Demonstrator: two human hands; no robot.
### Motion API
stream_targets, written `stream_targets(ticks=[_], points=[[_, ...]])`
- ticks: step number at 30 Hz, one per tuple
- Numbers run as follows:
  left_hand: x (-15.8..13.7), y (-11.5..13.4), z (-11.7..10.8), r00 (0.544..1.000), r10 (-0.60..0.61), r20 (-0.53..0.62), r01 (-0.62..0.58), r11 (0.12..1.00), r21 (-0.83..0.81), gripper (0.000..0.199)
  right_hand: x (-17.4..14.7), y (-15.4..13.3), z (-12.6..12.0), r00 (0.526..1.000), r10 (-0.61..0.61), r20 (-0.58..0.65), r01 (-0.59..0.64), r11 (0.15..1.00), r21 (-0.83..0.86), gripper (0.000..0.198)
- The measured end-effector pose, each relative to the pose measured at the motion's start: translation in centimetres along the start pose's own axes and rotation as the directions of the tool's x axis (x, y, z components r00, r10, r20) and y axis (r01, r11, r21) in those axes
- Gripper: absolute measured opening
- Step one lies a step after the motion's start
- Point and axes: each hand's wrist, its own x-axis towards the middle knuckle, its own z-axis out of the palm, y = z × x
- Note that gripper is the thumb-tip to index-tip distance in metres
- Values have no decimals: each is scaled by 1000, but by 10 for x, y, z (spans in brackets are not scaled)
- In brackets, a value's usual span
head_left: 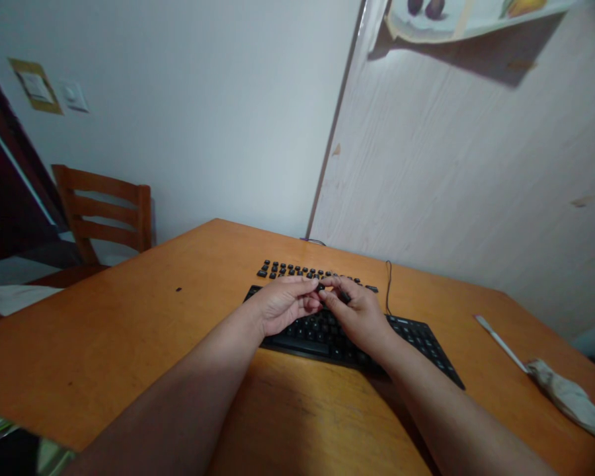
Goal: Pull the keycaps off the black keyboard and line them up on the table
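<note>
Above a black keyboard (297,345), my left hand (288,301) and my right hand (357,314) meet fingertip to fingertip. Between them is a small black keycap (320,287), pinched by the thumb and fingers of both hands. A dark patch shows inside the curl of my right fingers; I cannot tell whether it is another held piece or the keyboard behind. Loose black keycaps (297,270) lie in rows on the table just beyond the keyboard, partly hidden by my hands. My hands and forearms cover the keyboard's upper middle and part of its right side.
The wooden table (143,344) meets the wall at the back. A single small dark piece (178,289) lies at left. At right is a white-handled brush or stick (500,342) with a crumpled cloth (570,400). A black cable (388,287) runs behind the keyboard. A wooden chair (106,208) stands left.
</note>
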Motion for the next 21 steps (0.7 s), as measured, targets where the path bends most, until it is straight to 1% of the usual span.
stream_targets(ticks=[5,14,21], points=[[0,0,0,999,-6,-43,6,1000,-3,6,0,1,0,1000,-7,0,7,999,-31,21],[0,-1,1,999,-2,-39,1,1000,-21,5,-1,2,2,999,-36,-16,34,990,-136,21],[1,-3,5,999,-9,-46,5,996,-91,4,-2,5,3,999,-32,-8,31,990,-135,21]])
